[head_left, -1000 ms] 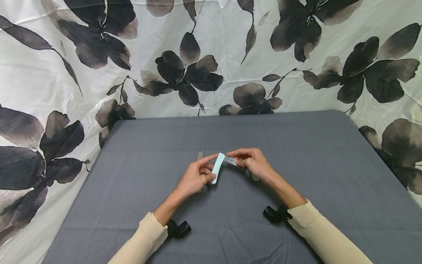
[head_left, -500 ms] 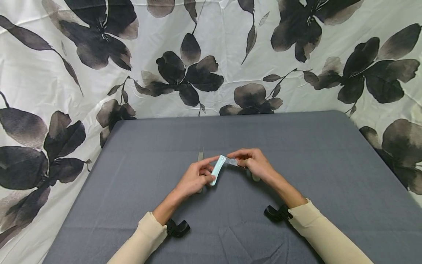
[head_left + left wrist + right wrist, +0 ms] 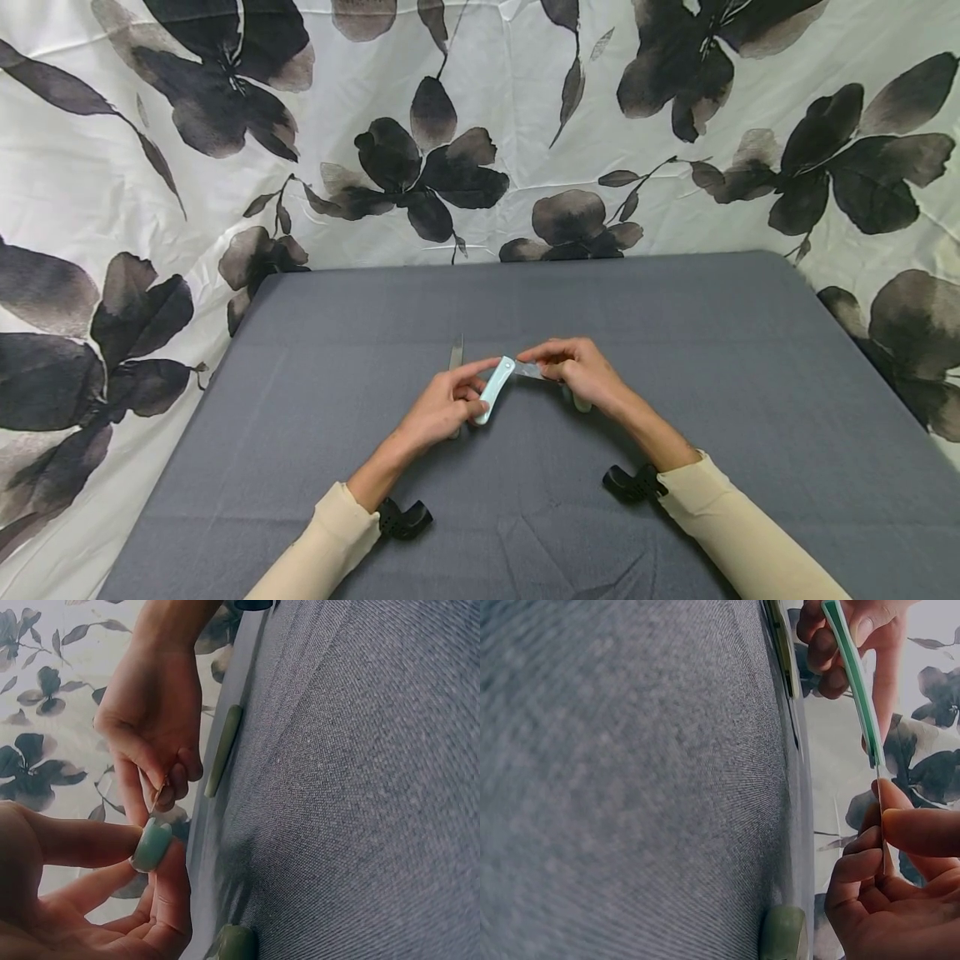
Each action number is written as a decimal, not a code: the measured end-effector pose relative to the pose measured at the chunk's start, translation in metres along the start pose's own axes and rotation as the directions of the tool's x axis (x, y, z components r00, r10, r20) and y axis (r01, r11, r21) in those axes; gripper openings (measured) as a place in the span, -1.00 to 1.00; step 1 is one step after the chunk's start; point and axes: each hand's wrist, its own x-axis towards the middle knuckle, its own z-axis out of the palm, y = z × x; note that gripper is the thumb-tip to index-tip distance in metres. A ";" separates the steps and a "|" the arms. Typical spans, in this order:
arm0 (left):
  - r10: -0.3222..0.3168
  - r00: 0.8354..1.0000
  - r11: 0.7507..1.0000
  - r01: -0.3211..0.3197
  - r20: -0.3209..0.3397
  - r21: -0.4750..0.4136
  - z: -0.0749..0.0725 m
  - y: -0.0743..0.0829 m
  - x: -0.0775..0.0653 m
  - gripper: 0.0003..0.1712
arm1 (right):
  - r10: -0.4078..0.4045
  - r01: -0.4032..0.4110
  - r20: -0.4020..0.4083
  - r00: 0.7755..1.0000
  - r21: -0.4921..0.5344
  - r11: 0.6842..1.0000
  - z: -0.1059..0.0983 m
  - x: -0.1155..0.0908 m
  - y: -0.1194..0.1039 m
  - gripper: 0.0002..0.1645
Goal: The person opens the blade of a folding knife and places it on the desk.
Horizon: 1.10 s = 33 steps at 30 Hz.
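Observation:
A folding knife with a mint-green handle is held above the table between both hands, its blade swung partway out at an angle. The left hand pinches the handle, thumb near the lower end and forefinger at the pivot end. On the blade, the right hand grips with thumb and fingers. Beyond the left hand lies a second knife, its blade pointing away and its middle hidden by that hand. Under the right hand, a green handle shows on the table; the left wrist view gives its length.
A grey cloth covers the table, with wrinkles near the front. Behind it hangs a white curtain with dark flowers. Each wrist carries a black camera mount.
The pivot end of the mint handle has sunk slightly and moved right. The handle leans more, and the angle between handle and blade looks a little wider. Both grips stay the same.

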 end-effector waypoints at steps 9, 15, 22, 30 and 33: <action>-0.011 0.999 1.000 0.011 0.038 0.018 0.001 -0.002 -0.003 -0.19 | -0.010 0.010 0.028 1.000 -0.008 1.000 0.000 -0.004 0.003 -0.59; -0.021 0.998 0.999 0.019 0.055 0.043 0.000 -0.003 -0.006 -0.21 | -0.027 0.028 0.049 0.998 -0.019 0.999 -0.001 -0.007 0.005 -0.60; 0.000 0.994 0.998 -0.007 0.109 0.065 -0.004 -0.004 -0.006 -0.22 | -0.039 0.040 0.077 0.996 -0.010 0.999 -0.002 -0.010 0.006 -0.62; 0.017 0.987 0.994 -0.034 0.160 0.103 -0.009 -0.003 -0.009 -0.23 | -0.076 0.078 0.106 0.991 -0.011 0.997 -0.005 -0.014 0.008 -0.64; 0.023 0.984 0.993 -0.043 0.176 0.110 -0.010 -0.003 -0.010 -0.24 | -0.101 0.103 0.119 0.988 -0.016 0.995 -0.006 -0.016 0.009 -0.64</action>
